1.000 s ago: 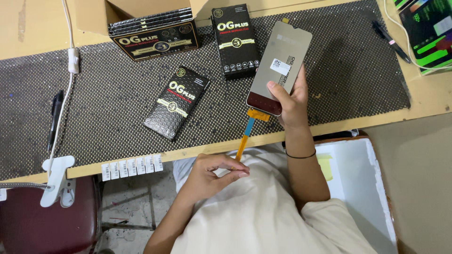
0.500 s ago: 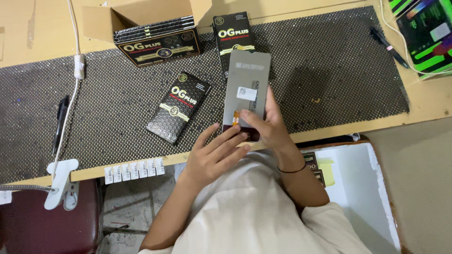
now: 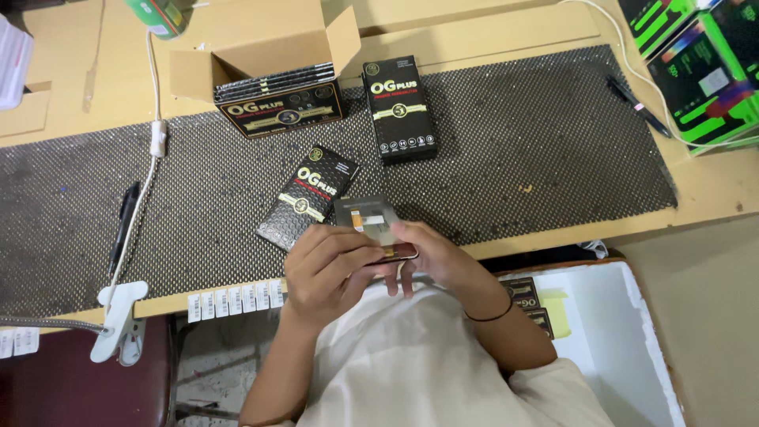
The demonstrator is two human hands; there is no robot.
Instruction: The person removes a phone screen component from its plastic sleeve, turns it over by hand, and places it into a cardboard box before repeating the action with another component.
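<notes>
Both my hands hold a flat grey phone screen panel (image 3: 365, 217) close to my chest, over the table's front edge. My left hand (image 3: 328, 265) grips its left side and lower end, where a dark red edge shows. My right hand (image 3: 433, 257) grips its right side, fingers curled under it. Just beyond the panel lies a slim black box (image 3: 308, 198) with gold and red print, tilted on the dark dotted mat (image 3: 514, 150). A second black box (image 3: 399, 107) lies further back.
An open cardboard carton (image 3: 265, 51) with a stack of black boxes (image 3: 281, 103) stands at the back. A white cable and clamp (image 3: 118, 316) run down the left. A pen (image 3: 124, 225) lies left, another pen (image 3: 639, 107) right. Green boxes (image 3: 700, 63) sit far right; a white foam bin (image 3: 609, 340) is below right.
The panel came down from being held upright over the mat in my right hand to low near my chest. My left hand rose from my lap and took hold of it.
</notes>
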